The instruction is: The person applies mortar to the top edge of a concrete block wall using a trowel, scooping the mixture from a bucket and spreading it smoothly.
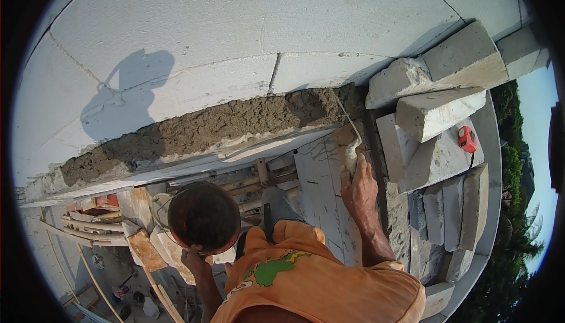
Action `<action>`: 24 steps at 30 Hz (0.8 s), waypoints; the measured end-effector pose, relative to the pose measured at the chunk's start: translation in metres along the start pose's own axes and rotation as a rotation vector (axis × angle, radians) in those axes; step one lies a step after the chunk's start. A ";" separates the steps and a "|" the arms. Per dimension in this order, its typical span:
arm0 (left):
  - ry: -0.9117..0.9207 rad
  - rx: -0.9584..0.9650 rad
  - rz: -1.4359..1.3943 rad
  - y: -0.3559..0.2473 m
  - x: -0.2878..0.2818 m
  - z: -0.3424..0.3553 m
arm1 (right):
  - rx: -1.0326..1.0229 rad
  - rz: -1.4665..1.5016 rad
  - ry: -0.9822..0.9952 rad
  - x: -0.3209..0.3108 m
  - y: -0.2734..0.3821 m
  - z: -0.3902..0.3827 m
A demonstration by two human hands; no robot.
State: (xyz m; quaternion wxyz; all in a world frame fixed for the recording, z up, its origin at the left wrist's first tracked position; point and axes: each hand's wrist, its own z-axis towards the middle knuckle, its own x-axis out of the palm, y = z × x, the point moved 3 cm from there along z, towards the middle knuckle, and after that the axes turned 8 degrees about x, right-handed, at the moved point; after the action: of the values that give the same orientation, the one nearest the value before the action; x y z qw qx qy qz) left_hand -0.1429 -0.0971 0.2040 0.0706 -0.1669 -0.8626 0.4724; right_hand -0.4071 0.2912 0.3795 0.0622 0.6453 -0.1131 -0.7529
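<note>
My right hand (360,190) is closed round the pale, worn handle of a trowel (351,155). Its thin bent shank reaches up to the right end of a bed of wet grey mortar (223,120); I cannot make out the blade clearly. The mortar lies along the top of a low wall, against a white block wall (194,17), and has a smoothed hollow near the trowel. Lower left, my left hand (197,259) grips the near rim of a dark round bucket (204,214). Shade hides what is inside it.
Pale blocks (441,114) are stacked on the right, with a red tape measure (468,139) on one. Below left are wooden poles (94,232) and rough brown-stained boards (144,249), with a drop to a lower level. Trees (518,176) stand beyond the right edge.
</note>
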 end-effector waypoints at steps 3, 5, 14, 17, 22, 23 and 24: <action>0.006 0.016 0.024 -0.001 0.006 0.005 | 0.103 -0.080 0.150 0.029 -0.016 0.017; 0.020 0.016 0.013 -0.002 0.005 0.004 | 0.092 -0.045 0.128 0.023 -0.013 0.009; 0.042 -0.004 0.012 0.004 0.000 0.011 | -0.015 -0.128 0.019 0.004 -0.022 0.028; 0.027 -0.004 0.007 0.004 0.000 0.011 | 0.000 -0.126 0.051 -0.009 -0.018 0.029; 0.061 -0.002 0.010 0.016 0.000 0.022 | 0.125 -0.115 0.112 -0.017 -0.012 0.031; 0.059 -0.008 0.019 0.017 0.001 0.023 | 0.123 -0.116 0.110 -0.015 -0.015 0.033; 0.057 -0.015 0.027 0.019 0.001 0.024 | 0.096 -0.116 0.129 -0.011 -0.021 0.036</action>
State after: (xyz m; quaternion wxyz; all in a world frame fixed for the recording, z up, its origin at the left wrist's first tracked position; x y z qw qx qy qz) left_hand -0.1468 -0.1066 0.1751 0.0876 -0.1922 -0.8614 0.4619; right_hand -0.4399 0.3175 0.3903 -0.0053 0.7002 -0.1071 -0.7059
